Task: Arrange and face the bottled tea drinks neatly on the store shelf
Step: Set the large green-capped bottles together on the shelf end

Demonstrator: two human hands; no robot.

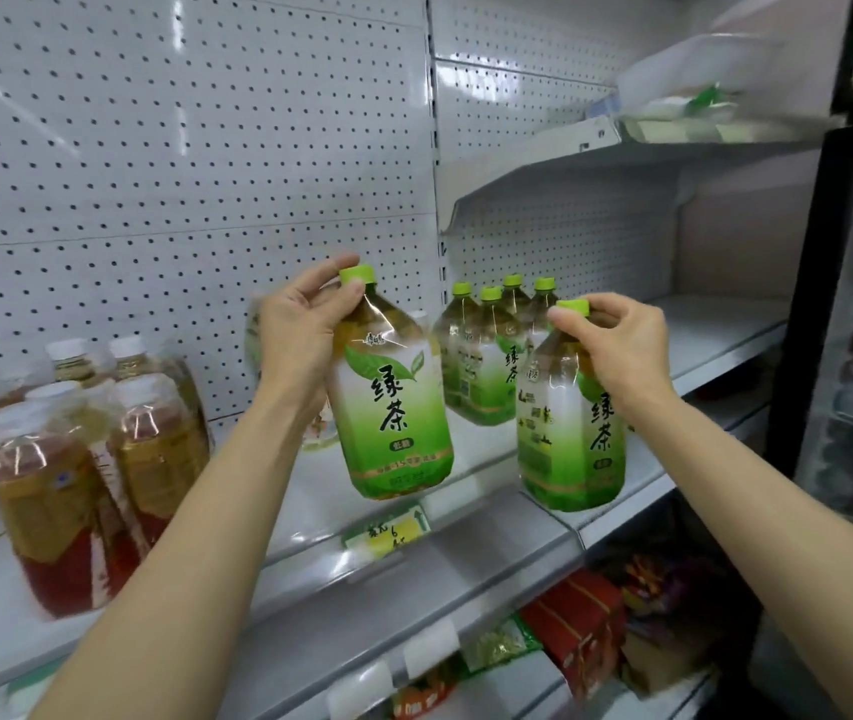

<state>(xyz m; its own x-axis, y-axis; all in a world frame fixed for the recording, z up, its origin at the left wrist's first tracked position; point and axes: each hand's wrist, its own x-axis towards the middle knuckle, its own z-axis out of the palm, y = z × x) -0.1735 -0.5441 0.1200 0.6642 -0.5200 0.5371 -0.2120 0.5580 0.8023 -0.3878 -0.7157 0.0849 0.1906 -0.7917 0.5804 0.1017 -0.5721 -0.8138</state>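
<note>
My left hand grips the neck of a green tea bottle with a lime cap, held tilted above the front of the grey shelf, label facing me. My right hand pinches the cap of a second green tea bottle, which stands at the shelf's front edge with its label turned partly right. Behind them several more green tea bottles stand in a cluster near the pegboard back.
Amber and red tea bottles with white caps crowd the shelf's left end. A yellow price tag hangs on the shelf rail. Snack packs fill the lower shelf. A black-framed glass cooler stands at right.
</note>
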